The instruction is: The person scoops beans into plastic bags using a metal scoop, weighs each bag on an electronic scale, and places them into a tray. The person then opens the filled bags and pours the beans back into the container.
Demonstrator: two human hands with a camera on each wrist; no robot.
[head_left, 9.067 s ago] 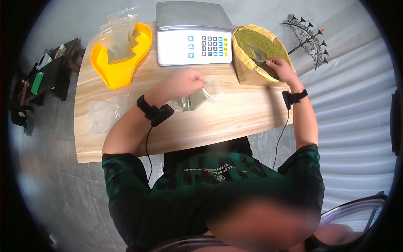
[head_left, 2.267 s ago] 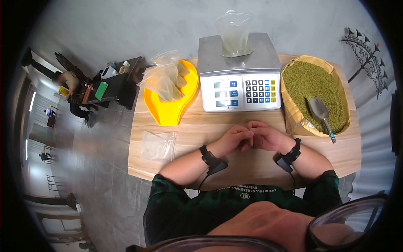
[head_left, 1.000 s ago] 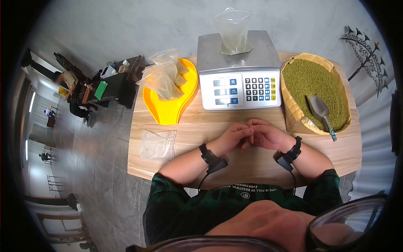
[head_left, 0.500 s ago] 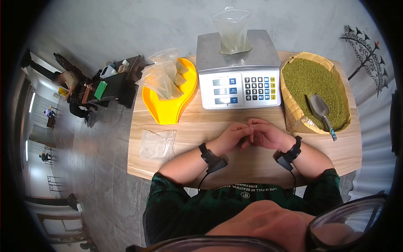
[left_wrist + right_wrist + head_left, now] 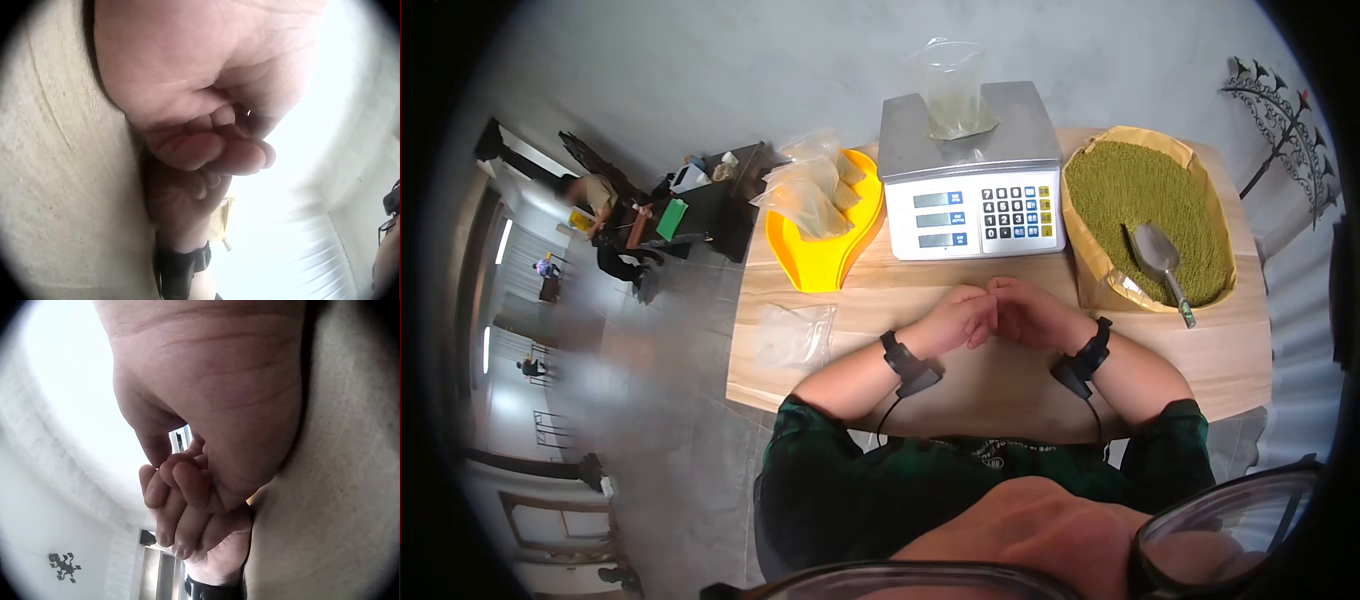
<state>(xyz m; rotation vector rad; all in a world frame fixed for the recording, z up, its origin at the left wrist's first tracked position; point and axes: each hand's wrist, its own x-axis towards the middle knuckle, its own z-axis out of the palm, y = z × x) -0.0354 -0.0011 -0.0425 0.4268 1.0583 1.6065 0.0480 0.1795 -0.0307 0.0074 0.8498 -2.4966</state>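
Observation:
My left hand (image 5: 958, 322) and right hand (image 5: 1035, 316) rest together on the wooden table, fingers loosely curled and fingertips meeting. Neither holds anything; in the left wrist view the curled left fingers (image 5: 234, 153) overlap the other hand. Just beyond them stands a white electronic scale (image 5: 975, 215) with a steel platform. Upright on that platform is a clear plastic bag (image 5: 960, 105) with green grains in its bottom. To the right, a brown paper sack (image 5: 1100, 285) is full of small green grains (image 5: 1140, 190). A metal scoop (image 5: 1157, 250) lies on the grains, its handle over the sack's near rim.
At the left a yellow scoop-shaped tray (image 5: 810, 268) carries several filled clear bags (image 5: 805, 205). Flat plastic bags (image 5: 795, 335) lie nearer the left edge. Black ornamental metalwork (image 5: 1285, 140) stands beyond the table's right side. Another person (image 5: 600, 200) is far off at left.
Earlier my left hand held a bag and my right hand worked the scoop in the sack. Now that bag stands on the scale, the scoop is let go. Lately the left fingers curled slightly more.

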